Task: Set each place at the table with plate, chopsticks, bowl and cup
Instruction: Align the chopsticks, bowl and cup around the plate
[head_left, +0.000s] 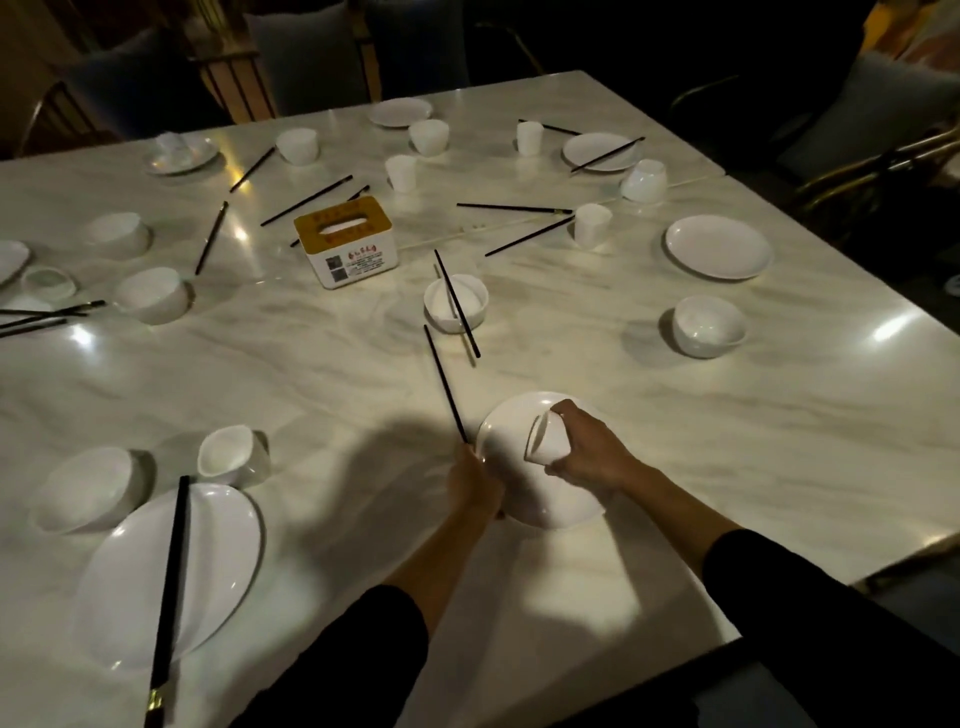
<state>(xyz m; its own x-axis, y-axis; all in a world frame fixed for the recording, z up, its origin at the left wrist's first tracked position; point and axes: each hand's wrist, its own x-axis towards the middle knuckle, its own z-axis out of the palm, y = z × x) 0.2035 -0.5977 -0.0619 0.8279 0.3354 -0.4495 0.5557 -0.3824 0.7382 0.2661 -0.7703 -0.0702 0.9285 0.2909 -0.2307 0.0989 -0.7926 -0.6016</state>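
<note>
Over the near plate (537, 500) on the bench (311, 374), our right grip (589, 448) clasps a tipped cup (545, 441); our left grip (475, 486) pinches one chopstick (444, 385)

The single wide-angle camera, worn on the head, looked forward and steeply down from the near edge of the glossy white marble-patterned surface (311, 374), close above the left hand (475, 486) and right hand (587, 452) at lower centre, with dark padded chairs (306, 57) beyond the far edge along the top.
</note>
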